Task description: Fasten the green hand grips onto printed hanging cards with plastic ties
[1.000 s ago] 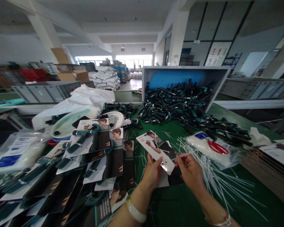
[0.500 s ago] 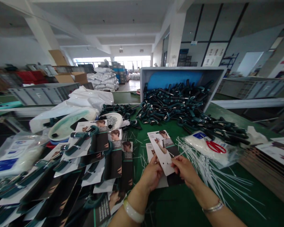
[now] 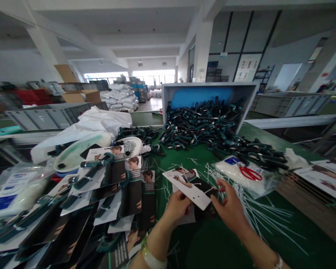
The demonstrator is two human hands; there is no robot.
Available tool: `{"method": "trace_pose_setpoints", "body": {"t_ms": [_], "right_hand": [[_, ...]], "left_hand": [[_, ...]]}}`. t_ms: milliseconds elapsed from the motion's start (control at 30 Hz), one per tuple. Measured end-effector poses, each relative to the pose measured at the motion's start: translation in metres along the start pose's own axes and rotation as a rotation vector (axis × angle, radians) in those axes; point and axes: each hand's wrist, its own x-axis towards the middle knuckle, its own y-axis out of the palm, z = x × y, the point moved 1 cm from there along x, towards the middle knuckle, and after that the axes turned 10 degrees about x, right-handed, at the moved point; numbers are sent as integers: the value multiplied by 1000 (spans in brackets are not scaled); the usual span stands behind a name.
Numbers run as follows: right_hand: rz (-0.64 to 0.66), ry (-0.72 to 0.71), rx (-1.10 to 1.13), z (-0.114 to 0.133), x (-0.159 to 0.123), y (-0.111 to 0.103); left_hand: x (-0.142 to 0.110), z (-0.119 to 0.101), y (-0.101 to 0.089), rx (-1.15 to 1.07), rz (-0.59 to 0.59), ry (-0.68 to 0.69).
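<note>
Above the green tabletop (image 3: 190, 157), the left hand (image 3: 179, 207) grips a white-and-black printed card (image 3: 189, 190), tilted, small holes visible. The right hand (image 3: 229, 205) is at the card's right edge, fingers parted; whether it grasps anything cannot be determined. White plastic ties (image 3: 254, 209) lie near it.

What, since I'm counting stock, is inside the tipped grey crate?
The grey crate holds dark green tools, heaped and spilling onto the table, against a blue surface. What lies beneath the heap is covered.
</note>
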Motion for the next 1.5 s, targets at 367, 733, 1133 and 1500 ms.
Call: {"method": "trace_pose_setpoints", "body": {"t_ms": [367, 733, 1133, 1500], "right_hand": [[99, -408, -149, 6, -10, 7], [198, 26, 178, 10, 1, -1], [142, 61, 160, 8, 3, 5], [135, -335, -7, 17, -4, 8]], "left_hand": [[-25, -31, -10, -153, 172, 126], [-4, -29, 27, -229, 52, 374], [-8, -30, 20, -266, 130, 127], [-14, -32, 22, -308, -4, 234]]}}
